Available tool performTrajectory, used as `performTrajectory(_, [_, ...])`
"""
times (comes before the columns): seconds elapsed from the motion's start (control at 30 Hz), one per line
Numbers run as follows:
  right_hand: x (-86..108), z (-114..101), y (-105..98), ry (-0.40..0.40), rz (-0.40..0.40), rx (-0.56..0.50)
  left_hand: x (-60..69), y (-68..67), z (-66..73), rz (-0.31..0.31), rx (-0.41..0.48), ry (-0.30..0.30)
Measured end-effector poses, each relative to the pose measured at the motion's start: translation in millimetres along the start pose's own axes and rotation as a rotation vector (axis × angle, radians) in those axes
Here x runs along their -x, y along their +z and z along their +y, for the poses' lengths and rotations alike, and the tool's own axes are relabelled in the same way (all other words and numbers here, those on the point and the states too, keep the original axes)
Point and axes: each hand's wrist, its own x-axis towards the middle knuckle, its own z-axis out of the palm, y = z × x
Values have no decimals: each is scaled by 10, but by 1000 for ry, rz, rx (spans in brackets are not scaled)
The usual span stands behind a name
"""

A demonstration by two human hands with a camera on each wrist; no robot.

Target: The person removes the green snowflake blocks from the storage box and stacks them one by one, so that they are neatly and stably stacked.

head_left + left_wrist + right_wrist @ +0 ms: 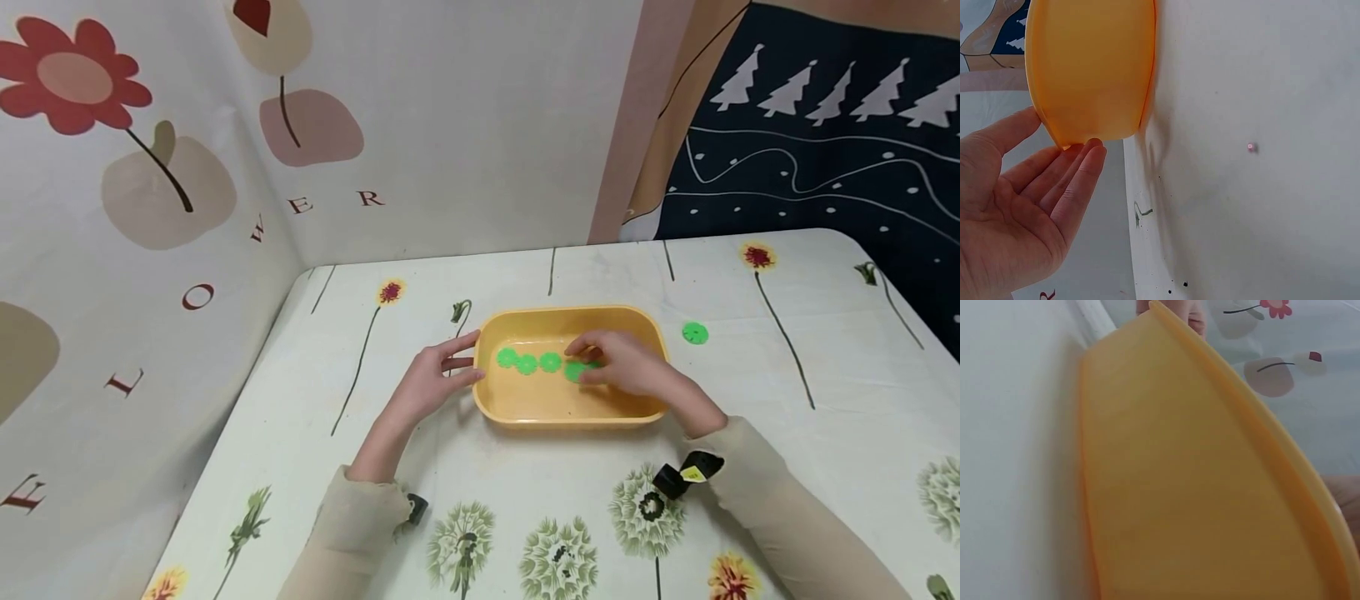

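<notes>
A yellow plastic tray (568, 414) lies on the table with several green notched discs (527, 364) in a row across its inside. My left hand (432, 379) touches the tray's left end from outside, its fingers extended. The left wrist view shows the thumb and fingertips of this left hand (1029, 187) against the rim and end wall. Inside the tray, my right hand (622, 362) has thumb and fingers bent around a green notched disc (575, 371), partly covering it. Little of the right hand shows in the right wrist view; the tray's side wall (1179, 462) hides its fingers.
Another green disc (695, 333) lies outside the tray, to its right. A flower-printed white cloth (420, 517) covers the table. Pale printed fabric (465, 125) hangs behind and to the left; a dark tree-patterned cloth (817, 183) hangs at the right.
</notes>
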Motion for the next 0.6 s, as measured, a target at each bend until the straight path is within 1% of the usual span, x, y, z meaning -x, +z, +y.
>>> performTrajectory(0.3, [-34, 3, 70, 2, 9, 36, 16, -1, 37, 3, -2, -8])
performTrajectory(0.53, [-98, 13, 108, -60, 26, 136, 17, 4, 38, 8, -12, -8])
performTrajectory(0.6, [-109, 13, 116, -63, 24, 140, 13, 7, 37, 9, -8, -14])
